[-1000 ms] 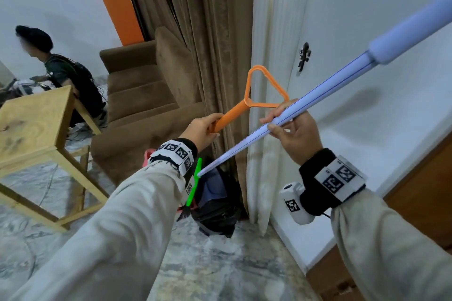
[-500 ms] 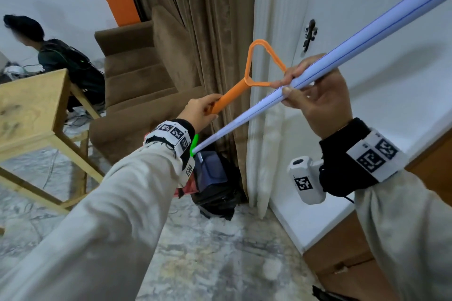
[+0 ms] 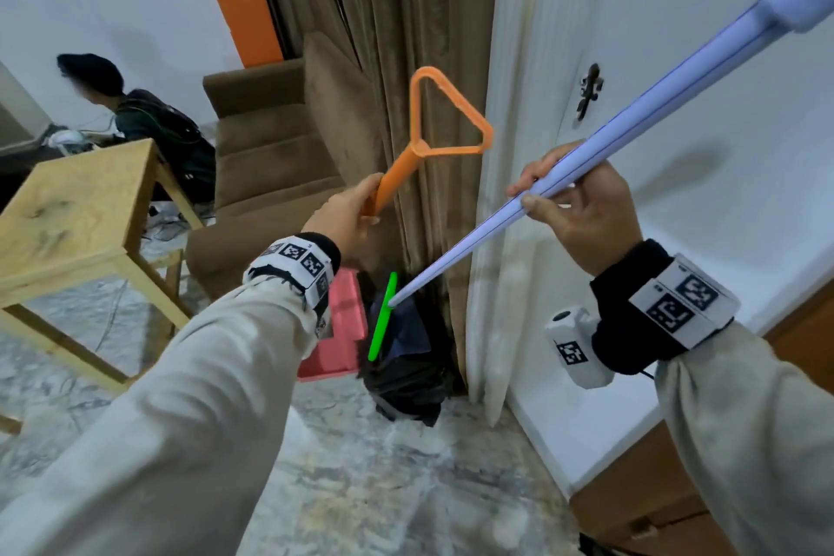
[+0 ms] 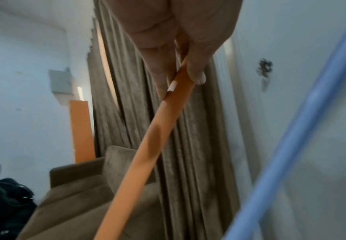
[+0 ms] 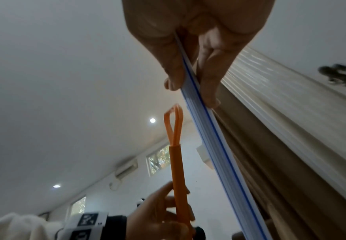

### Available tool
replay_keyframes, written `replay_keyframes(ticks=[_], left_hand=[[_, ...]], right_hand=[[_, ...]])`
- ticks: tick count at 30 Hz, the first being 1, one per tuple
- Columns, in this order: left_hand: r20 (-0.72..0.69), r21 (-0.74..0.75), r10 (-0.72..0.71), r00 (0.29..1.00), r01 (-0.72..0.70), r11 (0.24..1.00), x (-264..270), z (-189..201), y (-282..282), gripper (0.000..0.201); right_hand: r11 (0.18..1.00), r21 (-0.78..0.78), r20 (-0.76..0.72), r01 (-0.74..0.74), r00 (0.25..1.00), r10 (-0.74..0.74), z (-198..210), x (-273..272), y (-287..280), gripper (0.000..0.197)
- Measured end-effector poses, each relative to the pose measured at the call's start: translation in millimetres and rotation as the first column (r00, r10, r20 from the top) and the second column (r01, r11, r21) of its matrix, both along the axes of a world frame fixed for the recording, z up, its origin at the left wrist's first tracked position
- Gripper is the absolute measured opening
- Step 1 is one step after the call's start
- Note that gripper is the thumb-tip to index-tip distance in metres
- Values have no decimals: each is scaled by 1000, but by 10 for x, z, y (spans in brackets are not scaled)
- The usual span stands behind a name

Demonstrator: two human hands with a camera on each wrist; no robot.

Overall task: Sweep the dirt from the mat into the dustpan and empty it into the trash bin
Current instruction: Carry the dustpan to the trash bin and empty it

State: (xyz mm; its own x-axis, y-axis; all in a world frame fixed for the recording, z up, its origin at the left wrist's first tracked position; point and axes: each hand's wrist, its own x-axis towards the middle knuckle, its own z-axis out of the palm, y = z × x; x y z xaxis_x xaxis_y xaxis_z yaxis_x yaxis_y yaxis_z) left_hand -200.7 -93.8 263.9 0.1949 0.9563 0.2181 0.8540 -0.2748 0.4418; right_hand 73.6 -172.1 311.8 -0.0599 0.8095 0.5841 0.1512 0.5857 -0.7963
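My left hand (image 3: 349, 217) grips the orange dustpan handle (image 3: 397, 178), which ends in a triangular loop above my fingers. The pink dustpan pan (image 3: 343, 325) hangs below my left wrist, just left of the trash bin (image 3: 406, 366), a container lined with a black bag on the floor against the curtain. My right hand (image 3: 573, 203) pinches the pale blue broom pole (image 3: 632, 122). The pole slants down to a green broom head (image 3: 382, 316) over the bin. The left wrist view shows my fingers (image 4: 196, 71) curled on the orange handle (image 4: 143, 152). The right wrist view shows my fingers (image 5: 209, 87) pinching the pole (image 5: 213, 146).
A brown curtain (image 3: 406, 36) and white door frame (image 3: 505, 149) stand behind the bin. A brown sofa (image 3: 271, 140) is at left, with a wooden table (image 3: 76, 212) nearer me. A person (image 3: 153, 122) sits beyond the table. A white ledge (image 3: 677, 352) runs along the right.
My right hand has come back down after rising along the blue pole. The orange handle now stands steeper, and the pink pan shows more beside the bin.
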Motion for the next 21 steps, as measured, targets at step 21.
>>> replay_keyframes(ticks=[21], left_hand=[[284,-90,-64,957,93,992,-1173,107,-849,30]], right_hand=[[972,0,178,234,957,-230,234,-1204,-657,36]])
